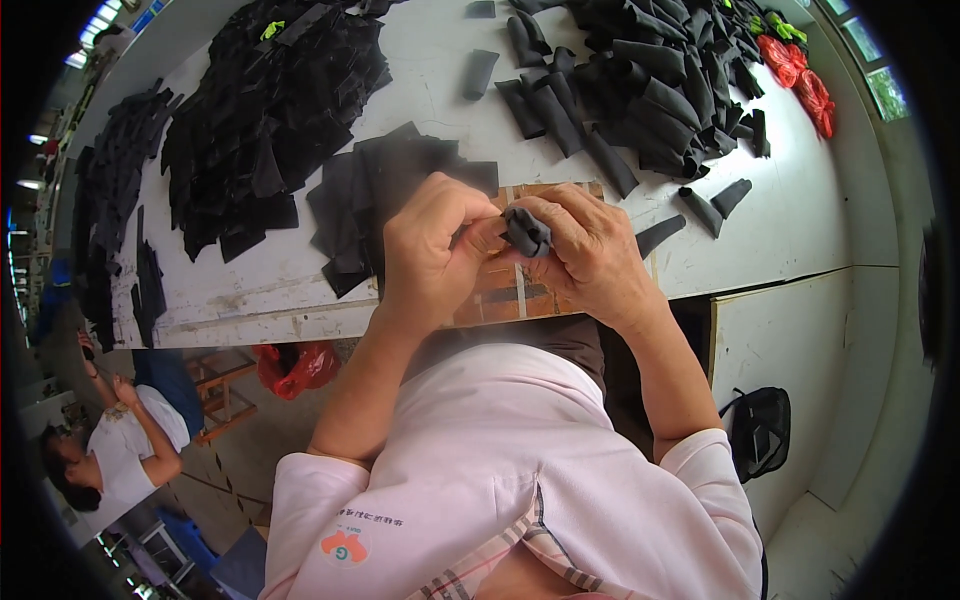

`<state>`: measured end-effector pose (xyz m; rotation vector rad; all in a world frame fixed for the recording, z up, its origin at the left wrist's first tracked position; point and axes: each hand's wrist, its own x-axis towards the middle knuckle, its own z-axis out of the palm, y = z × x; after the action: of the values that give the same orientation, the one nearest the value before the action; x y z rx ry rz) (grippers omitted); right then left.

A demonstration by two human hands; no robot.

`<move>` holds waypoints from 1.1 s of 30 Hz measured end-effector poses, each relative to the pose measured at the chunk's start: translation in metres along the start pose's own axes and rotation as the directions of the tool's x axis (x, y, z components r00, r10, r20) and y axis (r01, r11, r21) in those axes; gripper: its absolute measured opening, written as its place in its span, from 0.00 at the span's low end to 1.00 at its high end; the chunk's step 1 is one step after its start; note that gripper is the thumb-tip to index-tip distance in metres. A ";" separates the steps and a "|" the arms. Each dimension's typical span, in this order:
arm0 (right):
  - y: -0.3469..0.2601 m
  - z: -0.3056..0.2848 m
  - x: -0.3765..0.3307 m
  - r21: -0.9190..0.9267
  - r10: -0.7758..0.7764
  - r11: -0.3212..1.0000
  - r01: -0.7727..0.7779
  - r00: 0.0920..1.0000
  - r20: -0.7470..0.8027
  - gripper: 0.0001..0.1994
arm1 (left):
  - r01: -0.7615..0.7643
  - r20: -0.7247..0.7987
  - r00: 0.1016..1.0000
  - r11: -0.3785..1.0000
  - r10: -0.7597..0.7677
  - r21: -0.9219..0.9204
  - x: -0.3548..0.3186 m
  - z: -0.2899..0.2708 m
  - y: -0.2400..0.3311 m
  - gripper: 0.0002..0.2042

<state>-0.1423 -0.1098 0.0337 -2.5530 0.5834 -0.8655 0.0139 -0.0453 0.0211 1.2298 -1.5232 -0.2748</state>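
Between my two hands is a small rolled piece of black fabric point(526, 232), held above the table's near edge. My left hand point(437, 240) pinches its left side with thumb and forefinger. My right hand point(590, 250) wraps its fingers round the right side of the same piece. Just left of my hands lies a stack of flat black fabric pieces point(345, 200). Under my hands a brown cardboard sheet point(500, 300) with strips of tape covers the table edge. A dark piece of fabric point(660, 236) lies just right of my right hand.
A large heap of black fabric pieces point(270, 120) covers the far left of the white table point(430, 90). Rolled black pieces point(650, 90) pile up at the far right, near red plastic bags point(797, 75). Another person point(140, 430) works at the left, by a wooden stool point(222, 395).
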 end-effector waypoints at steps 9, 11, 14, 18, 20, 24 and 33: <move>0.015 0.015 -0.008 0.173 0.090 0.981 -0.093 0.996 0.028 0.12 | 0.138 0.028 0.990 0.976 -0.136 -0.171 -0.009 0.006 -0.011 0.08; 0.014 0.012 -0.007 0.196 0.123 0.973 -0.125 0.992 0.019 0.10 | 0.170 0.033 0.985 0.961 -0.166 -0.220 -0.008 0.007 -0.010 0.08; 0.007 0.002 0.000 0.105 0.069 0.993 -0.063 0.996 -0.058 0.09 | 0.111 -0.094 0.984 0.930 -0.153 -0.351 -0.006 0.008 -0.002 0.08; 0.015 0.007 -0.001 0.059 0.034 0.998 -0.038 0.997 0.069 0.12 | 0.225 -0.033 0.969 0.934 -0.244 -0.279 -0.019 0.008 -0.013 0.09; 0.022 0.020 -0.012 0.169 0.013 0.986 -0.015 1.000 0.011 0.12 | 0.194 -0.026 0.979 0.969 -0.201 -0.153 -0.023 0.012 -0.010 0.09; 0.023 0.033 -0.026 0.108 0.081 0.991 -0.081 0.997 0.007 0.10 | 0.191 -0.014 0.981 0.971 -0.195 -0.142 -0.024 0.016 -0.009 0.10; 0.022 0.031 -0.015 -0.018 -0.008 1.000 0.010 0.996 0.090 0.05 | 0.308 -0.102 0.934 0.915 -0.343 -0.262 -0.038 0.021 -0.018 0.08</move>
<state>-0.1390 -0.1145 -0.0064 -2.5981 0.5556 -0.7467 0.0005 -0.0319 -0.0222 1.2744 -1.1162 -0.5623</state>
